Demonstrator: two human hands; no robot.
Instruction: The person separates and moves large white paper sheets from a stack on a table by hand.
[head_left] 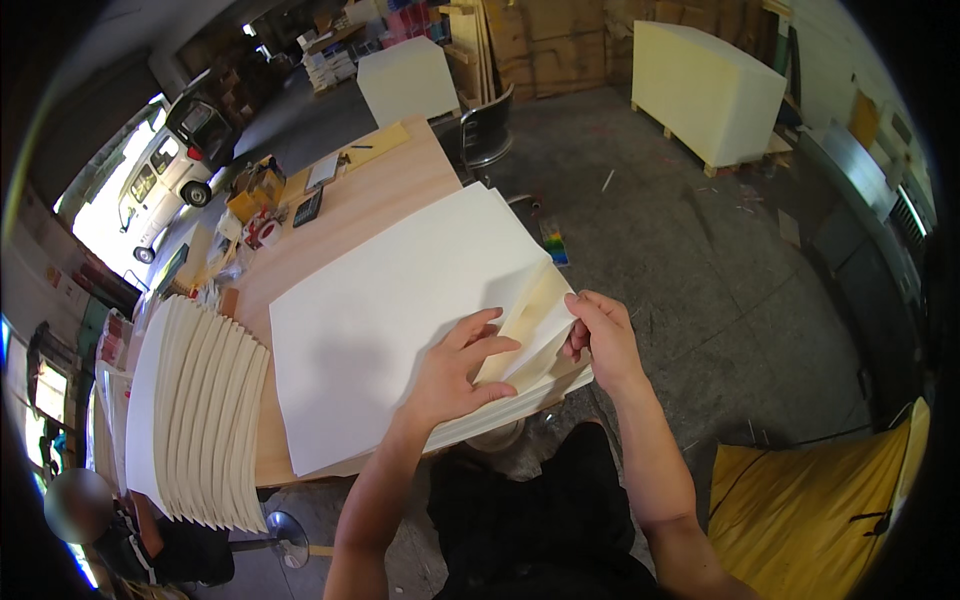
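Note:
A thick stack of large white paper sheets lies on the wooden table in front of me. My right hand pinches the near right corner of the upper sheets between thumb and fingers, and that edge is lifted and bent. Fingers spread, my left hand rests on the paper beside the raised edge, where a cream underside shows. How many sheets are lifted I cannot tell. To the left, a second pile of paper stands fanned out in several overlapping batches.
On the wooden table are a calculator, a tape roll and a cardboard box. Beyond stand a black chair and pale stacks on pallets. A yellow cloth is at right; another person is lower left.

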